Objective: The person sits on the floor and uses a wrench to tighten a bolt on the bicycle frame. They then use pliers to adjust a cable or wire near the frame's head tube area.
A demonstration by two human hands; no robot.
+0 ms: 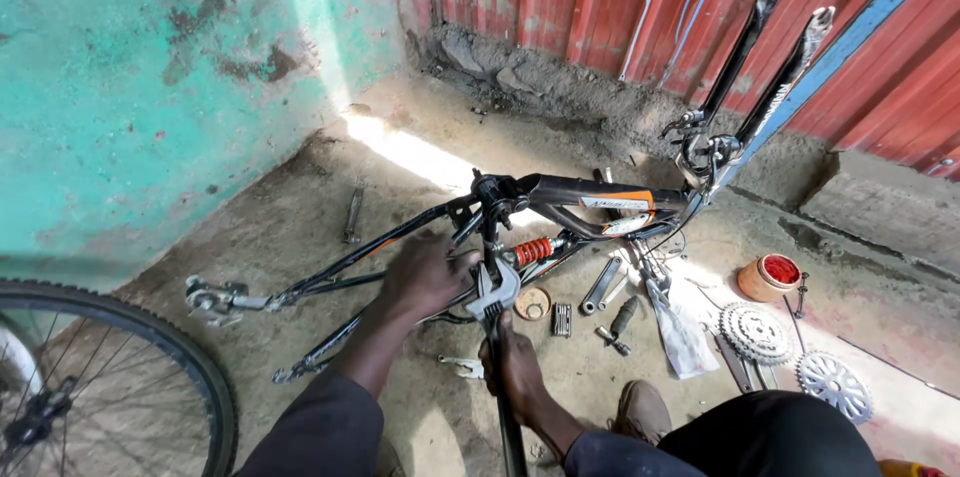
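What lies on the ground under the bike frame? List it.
Under the bike frame, on the concrete floor: a round disc part, a multi-tool, a screwdriver and a metal wrench. The left hand and big wrench cover whatever lies below them.

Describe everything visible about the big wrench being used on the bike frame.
The wrench is a large adjustable type in bare grey metal with a long dark handle. Its open jaws point up and away, set against the black bicycle frame near the orange spring. The right hand grips the handle; the left hand rests on the frame beside its head.
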